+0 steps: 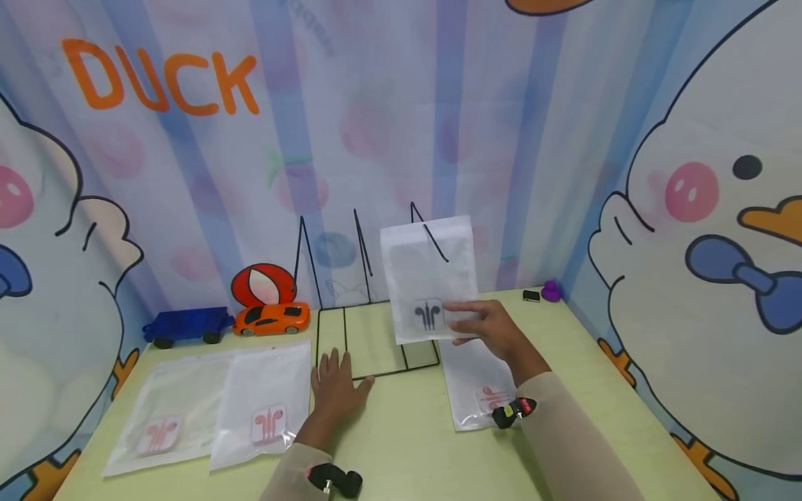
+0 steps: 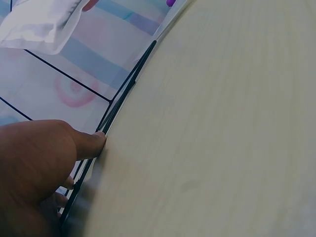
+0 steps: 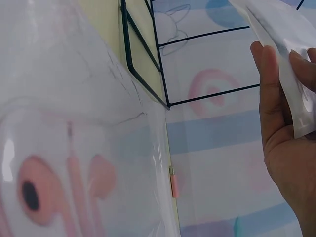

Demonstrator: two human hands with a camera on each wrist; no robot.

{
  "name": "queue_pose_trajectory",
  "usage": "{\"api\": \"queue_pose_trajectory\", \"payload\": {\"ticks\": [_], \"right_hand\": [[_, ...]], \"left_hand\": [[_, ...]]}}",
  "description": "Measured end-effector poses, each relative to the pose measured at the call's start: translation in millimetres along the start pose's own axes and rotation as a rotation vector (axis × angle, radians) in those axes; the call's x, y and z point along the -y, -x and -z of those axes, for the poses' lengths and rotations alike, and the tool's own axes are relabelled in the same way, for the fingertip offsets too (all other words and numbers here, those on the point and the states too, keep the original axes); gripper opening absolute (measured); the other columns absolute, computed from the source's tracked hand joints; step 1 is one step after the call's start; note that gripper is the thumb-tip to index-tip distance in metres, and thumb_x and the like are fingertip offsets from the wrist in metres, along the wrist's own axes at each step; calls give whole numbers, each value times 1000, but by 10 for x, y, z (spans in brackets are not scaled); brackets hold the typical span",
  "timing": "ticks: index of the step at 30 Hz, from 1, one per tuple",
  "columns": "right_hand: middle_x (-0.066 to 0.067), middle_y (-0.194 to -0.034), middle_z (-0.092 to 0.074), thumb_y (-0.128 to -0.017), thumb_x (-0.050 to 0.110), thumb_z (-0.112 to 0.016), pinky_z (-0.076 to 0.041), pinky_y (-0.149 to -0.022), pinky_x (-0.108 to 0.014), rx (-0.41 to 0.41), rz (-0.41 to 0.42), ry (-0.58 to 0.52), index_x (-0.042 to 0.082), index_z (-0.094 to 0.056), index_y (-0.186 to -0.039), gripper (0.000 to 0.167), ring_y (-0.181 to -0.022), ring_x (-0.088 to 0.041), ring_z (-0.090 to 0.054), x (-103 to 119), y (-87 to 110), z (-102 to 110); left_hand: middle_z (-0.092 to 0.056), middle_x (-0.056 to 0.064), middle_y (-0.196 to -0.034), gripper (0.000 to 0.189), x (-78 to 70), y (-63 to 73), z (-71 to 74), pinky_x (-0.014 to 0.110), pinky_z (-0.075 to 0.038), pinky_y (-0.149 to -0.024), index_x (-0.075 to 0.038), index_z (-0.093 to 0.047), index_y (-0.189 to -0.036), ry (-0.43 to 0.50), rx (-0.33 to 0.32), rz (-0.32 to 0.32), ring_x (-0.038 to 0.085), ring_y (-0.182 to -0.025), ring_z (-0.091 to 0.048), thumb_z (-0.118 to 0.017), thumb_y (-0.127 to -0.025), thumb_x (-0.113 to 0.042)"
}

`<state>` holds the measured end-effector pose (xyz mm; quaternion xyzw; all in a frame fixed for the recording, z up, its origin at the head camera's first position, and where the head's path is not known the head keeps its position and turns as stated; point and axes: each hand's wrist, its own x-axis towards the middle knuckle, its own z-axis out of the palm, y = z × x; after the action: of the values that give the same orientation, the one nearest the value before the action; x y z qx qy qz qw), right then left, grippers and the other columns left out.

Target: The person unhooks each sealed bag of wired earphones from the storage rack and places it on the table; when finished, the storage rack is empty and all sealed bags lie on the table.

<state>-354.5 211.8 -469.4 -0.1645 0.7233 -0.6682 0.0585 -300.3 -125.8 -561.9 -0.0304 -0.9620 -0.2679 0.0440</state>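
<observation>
My right hand (image 1: 491,330) pinches the lower right edge of a white plastic earphone packet (image 1: 416,278), which has dark earphones in its window. The packet is upright at the right prong of a black wire display rack (image 1: 388,374); the prong's end shows in front of the packet's top. In the right wrist view the fingers (image 3: 270,94) and thumb lie on opposite sides of the packet. My left hand (image 1: 335,390) rests at the rack's front left corner, fingers spread. In the left wrist view its thumb (image 2: 91,144) touches the base wire.
Two packets with pink earphones, a left one (image 1: 188,390) and one overlapping it (image 1: 263,376), lie left. Another pink-earphone packet (image 1: 466,383) lies under my right forearm. Behind stand a blue wagon (image 1: 188,325), an orange toy car (image 1: 272,319), a black object (image 1: 531,296) and a purple object (image 1: 551,291).
</observation>
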Motion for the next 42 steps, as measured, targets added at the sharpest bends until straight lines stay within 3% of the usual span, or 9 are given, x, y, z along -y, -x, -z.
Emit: {"api": "queue_pose_trajectory", "payload": {"ticks": [5,13,20,26,33,42], "right_hand": [[-27,-155,-61,-95,-6,-76,-70,-81,-48,1,0,-24,-10,-66,-141,47,-114,-19,-74,16,88,-5],[-28,-143,-69,-93,-7,-78,-70,-80,-46,28,0,-30,-10,-65,-141,51,-111,-25,-77,-24,242,4],[-28,-140,-71,-90,-5,-80,-70,-80,-45,30,43,-8,-7,-66,-140,52,-109,-26,-77,-24,350,7],[-30,-141,-69,-91,-5,-80,-70,-81,-44,18,30,20,-8,-66,-140,52,-111,-24,-77,-10,472,15],[-12,-130,-78,-92,-4,-80,-70,-82,-44,35,66,26,-6,-69,-138,48,-108,-19,-78,-54,637,51],[0,-126,-80,-92,-1,-82,-70,-81,-46,33,64,40,-2,-71,-137,47,-106,-21,-80,-25,850,60]], "left_hand": [[-32,36,-172,80,-12,1,28,76,-16,-131,10,-43,-160,1,-9,1,57,-162,-24,-69,-104,-41],[-31,36,-172,81,-3,9,5,76,-16,-131,11,-43,-160,-3,1,2,57,-162,-24,-68,-103,-41],[-31,36,-173,81,-16,8,21,76,-15,-131,10,-42,-160,3,-1,6,56,-163,-23,-68,-104,-41],[-31,36,-173,81,-28,19,28,76,-15,-131,10,-43,-160,-6,-3,9,56,-163,-24,-68,-103,-41],[-31,35,-173,80,-25,11,15,75,-16,-131,10,-43,-160,-1,-7,4,56,-163,-24,-68,-103,-41],[-31,35,-173,81,-25,16,18,75,-15,-132,10,-42,-161,-1,4,8,56,-163,-23,-68,-104,-41]]}}
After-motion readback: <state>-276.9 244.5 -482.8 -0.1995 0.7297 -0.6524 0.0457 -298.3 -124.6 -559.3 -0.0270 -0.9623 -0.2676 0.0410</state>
